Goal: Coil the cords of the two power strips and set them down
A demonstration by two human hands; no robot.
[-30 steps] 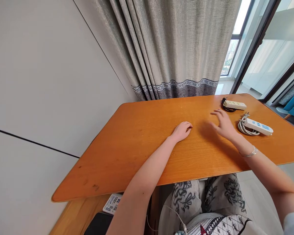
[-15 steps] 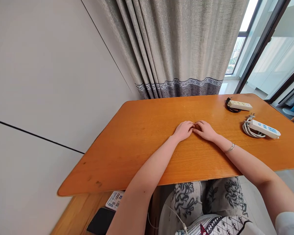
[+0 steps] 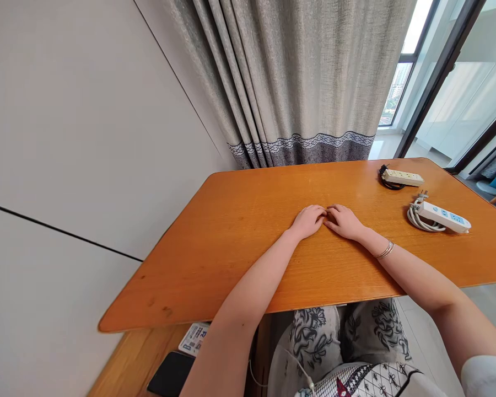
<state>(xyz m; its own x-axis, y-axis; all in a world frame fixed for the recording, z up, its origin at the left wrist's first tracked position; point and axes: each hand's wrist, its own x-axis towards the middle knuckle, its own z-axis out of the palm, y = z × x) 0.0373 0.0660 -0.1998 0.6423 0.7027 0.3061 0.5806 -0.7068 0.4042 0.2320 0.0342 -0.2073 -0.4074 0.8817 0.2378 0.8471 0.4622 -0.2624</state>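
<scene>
My left hand (image 3: 308, 221) rests palm down on the orange-brown wooden table (image 3: 231, 220), its fingers loosely bent and holding nothing. Beside it lies my right hand (image 3: 344, 221), also empty, with thumb and fingers apart. The fingertips of both hands meet or nearly meet; I cannot tell if they touch. Nearest to my right hand is a white power strip (image 3: 445, 216) with blue sockets, its pale cord coiled at its left end. Behind that sits a cream power strip (image 3: 403, 177) with a black cord and plug.
A grey curtain (image 3: 314, 82) hangs behind the table, and a pale wall (image 3: 86, 110) stands at the left. Below the table's front left, a black phone-like object (image 3: 171, 374) and a printed white item (image 3: 193, 338) lie on a wooden surface. A glass door is at the right.
The view has shifted very slightly. Both hands stay in the same place on the table, and the power strips have not moved.
</scene>
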